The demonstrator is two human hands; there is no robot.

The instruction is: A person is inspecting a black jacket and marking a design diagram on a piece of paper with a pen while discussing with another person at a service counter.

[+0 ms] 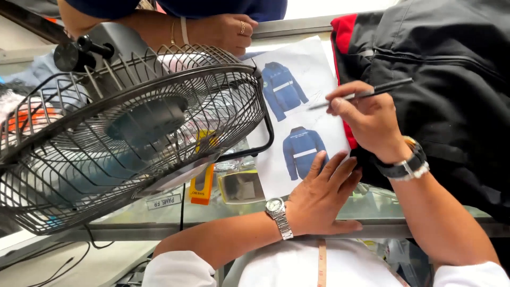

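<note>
Two hands at work over a glass counter (175, 215). Left hand (319, 196) lies flat, fingers spread, palm down on the lower edge of a printed sheet (297, 106), gripping nothing, only pinning the paper. Right hand (366, 119) is closed around a dark pen (366, 94) in a writing grip, tip touching the sheet just right of the upper of two blue jacket pictures. Sheet lies on the counter between a wire-caged fan (133, 133) and a black jacket with red trim (441, 90); its right edge runs up against the jacket.

Progress, judged from the frame: faint pen lines seem to sit beside the upper jacket picture, too thin to read with confidence. No marks can be made out around the lower picture. So marking looks begun near the top and not obviously carried lower down.

A second person's hand (223, 29), wearing a ring and bangle, rests on the far counter edge, apart from the sheet.
</note>
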